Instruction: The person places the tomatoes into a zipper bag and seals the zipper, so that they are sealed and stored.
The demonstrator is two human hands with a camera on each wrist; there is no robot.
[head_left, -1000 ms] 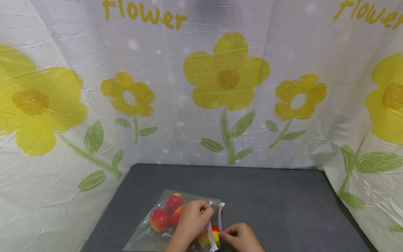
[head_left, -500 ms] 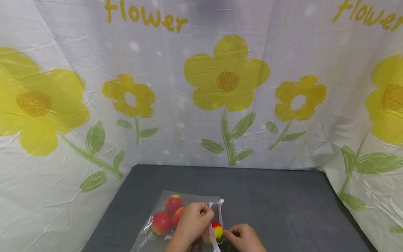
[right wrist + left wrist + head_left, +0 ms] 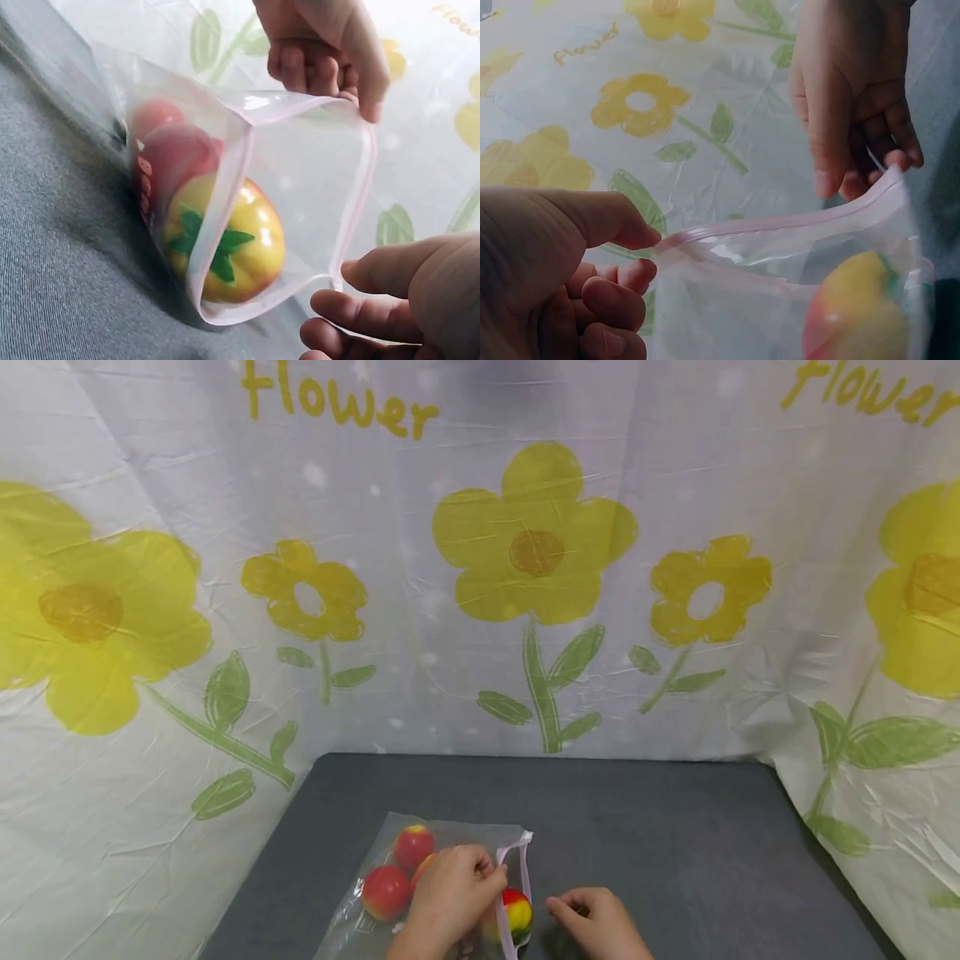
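Observation:
A clear plastic zip bag (image 3: 487, 833) with a pale pink rim (image 3: 238, 161) lies near the table's front, its mouth gaping to the right. Several red toy fruits (image 3: 386, 892) are in its far end. By the mouth sits a yellow-red toy fruit (image 3: 262, 236) with a green star-shaped leaf. My left hand (image 3: 453, 889) pinches the rim at one corner. Next to the opposite corner is my right hand (image 3: 600, 922), thumb and fingers slightly apart. From the head it looks just off the bag; in the right wrist view (image 3: 405, 292) its fingertips overlap the corner.
The dark grey table (image 3: 645, 827) extends beyond the bag to the back and right. A white cloth (image 3: 420, 693) printed with yellow flowers hangs around its back and sides.
My right hand has shifted slightly right, away from the bag's mouth, so a gap shows in the head view. The left hand keeps its pinch on the rim. The bag has barely moved.

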